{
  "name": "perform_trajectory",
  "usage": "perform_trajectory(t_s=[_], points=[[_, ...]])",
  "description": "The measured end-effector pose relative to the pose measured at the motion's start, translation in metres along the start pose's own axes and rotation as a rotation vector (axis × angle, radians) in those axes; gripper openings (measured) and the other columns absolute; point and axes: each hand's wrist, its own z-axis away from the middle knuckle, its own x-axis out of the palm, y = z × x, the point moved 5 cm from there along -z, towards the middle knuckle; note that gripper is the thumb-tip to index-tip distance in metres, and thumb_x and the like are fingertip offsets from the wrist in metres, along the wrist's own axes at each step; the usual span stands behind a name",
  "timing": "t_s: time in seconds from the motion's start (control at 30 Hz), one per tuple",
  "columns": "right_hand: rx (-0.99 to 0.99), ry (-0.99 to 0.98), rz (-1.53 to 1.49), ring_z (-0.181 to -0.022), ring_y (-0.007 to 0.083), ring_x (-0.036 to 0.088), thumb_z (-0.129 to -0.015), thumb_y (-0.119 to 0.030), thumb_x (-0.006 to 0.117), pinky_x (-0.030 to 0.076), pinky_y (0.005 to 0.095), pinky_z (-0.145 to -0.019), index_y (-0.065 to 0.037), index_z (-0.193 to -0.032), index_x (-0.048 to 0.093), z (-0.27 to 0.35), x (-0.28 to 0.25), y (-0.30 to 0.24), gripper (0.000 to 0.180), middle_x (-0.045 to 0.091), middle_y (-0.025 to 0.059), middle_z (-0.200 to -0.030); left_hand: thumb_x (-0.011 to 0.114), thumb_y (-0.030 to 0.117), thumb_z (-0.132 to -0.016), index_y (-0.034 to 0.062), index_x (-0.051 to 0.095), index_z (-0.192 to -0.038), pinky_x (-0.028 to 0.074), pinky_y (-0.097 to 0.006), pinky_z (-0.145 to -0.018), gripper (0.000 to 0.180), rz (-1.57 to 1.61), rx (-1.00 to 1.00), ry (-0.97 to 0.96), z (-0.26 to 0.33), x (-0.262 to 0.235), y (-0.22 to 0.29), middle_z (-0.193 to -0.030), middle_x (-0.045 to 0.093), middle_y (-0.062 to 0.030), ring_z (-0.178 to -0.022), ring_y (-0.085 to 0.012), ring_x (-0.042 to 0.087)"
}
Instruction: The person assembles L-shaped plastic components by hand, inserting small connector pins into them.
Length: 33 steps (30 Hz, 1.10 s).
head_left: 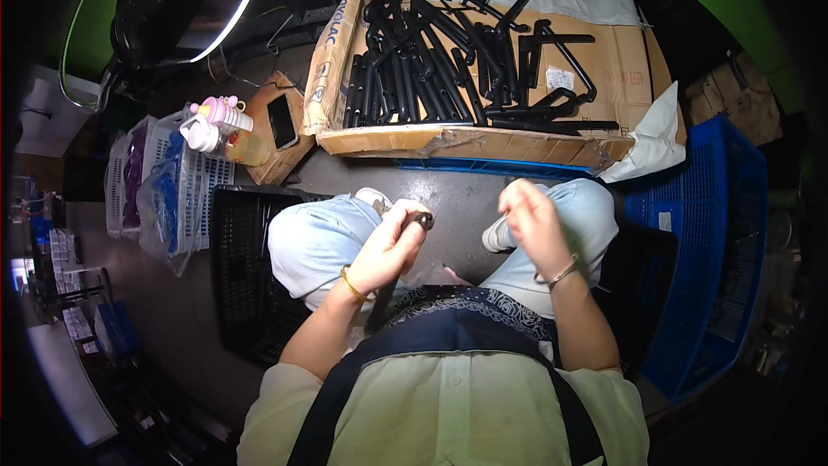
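My left hand [395, 246] is closed around a black tube [379, 306]. The tube's round, hollow-looking end sticks out above my fist, and its lower part runs down toward my lap. To the right, over my knee, my right hand [530, 214] is raised, with its fingers curled together. Whatever is between those fingers, if anything, is hidden. Ahead of both hands, a heap of black tubular parts [423, 78], some with bent arms, lies in an opened cardboard box [483, 142].
Left of the box, a wooden stool [289, 155] bears a phone [281, 121] and drink bottles [246, 147]. White baskets [194, 198] with bagged parts stand farther left. Black crates [250, 293] flank my legs; a blue crate [690, 250] is at right. A lamp [198, 0] hangs upper left.
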Motion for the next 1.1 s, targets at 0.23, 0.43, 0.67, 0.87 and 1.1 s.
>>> perform_trajectory(t_s=[0.23,0.43,0.67,0.87,1.1], points=[[-0.135,-0.203,0.067,-0.056,0.0093,0.047,-0.101,-0.024,0.046,0.039,0.0280,-0.053,-0.004,-0.086,0.059,0.028,0.078,-0.026,0.028,0.049,0.0027,-0.059,0.060,0.029,-0.090,0.0042,0.055,-0.090,0.038,-0.025,-0.075,0.025,0.399,0.323,0.141,-0.015,0.012,0.015,-0.087,0.053,-0.0018,-0.081,-0.0089,0.048],[-0.127,-0.258,0.081,-0.054,0.0123,0.049,-0.101,-0.025,0.047,0.040,0.0303,-0.053,-0.003,-0.086,0.060,0.028,0.085,-0.028,0.030,0.051,0.0049,-0.059,0.064,0.031,-0.086,0.0050,0.053,-0.079,0.036,-0.026,-0.072,0.029,0.320,0.429,0.160,-0.015,0.011,0.007,-0.087,0.051,-0.0044,-0.077,-0.0107,0.044],[-0.087,-0.315,0.062,-0.057,0.0045,0.038,-0.103,-0.026,0.045,0.033,0.0223,-0.053,-0.005,-0.086,0.059,0.029,0.086,-0.029,0.031,0.043,-0.0046,-0.061,0.065,0.030,-0.084,0.0040,0.054,-0.080,0.037,-0.028,-0.076,0.029,0.172,0.471,0.188,-0.015,0.005,0.004,-0.091,0.051,-0.0059,-0.082,-0.0137,0.045],[-0.075,-0.361,-0.056,-0.052,0.0029,0.035,-0.103,-0.026,0.045,0.031,0.0203,-0.047,-0.007,-0.086,0.056,0.030,0.089,-0.021,0.028,0.041,-0.0060,-0.060,0.065,0.029,-0.083,0.0046,0.054,-0.078,0.037,-0.028,-0.074,0.027,0.001,0.609,0.223,-0.016,0.002,0.007,-0.086,0.052,-0.0063,-0.079,-0.0153,0.045],[0.334,-0.136,-0.396,-0.042,0.0007,0.026,-0.103,-0.029,0.045,0.019,0.0186,-0.036,-0.011,-0.086,0.049,0.007,0.047,0.053,0.026,0.033,-0.0085,-0.058,0.058,0.041,-0.088,0.0059,0.044,-0.067,0.034,-0.034,-0.070,0.043,-0.005,0.922,0.320,-0.004,0.005,0.030,-0.071,0.044,-0.0069,-0.072,-0.0205,0.039]])
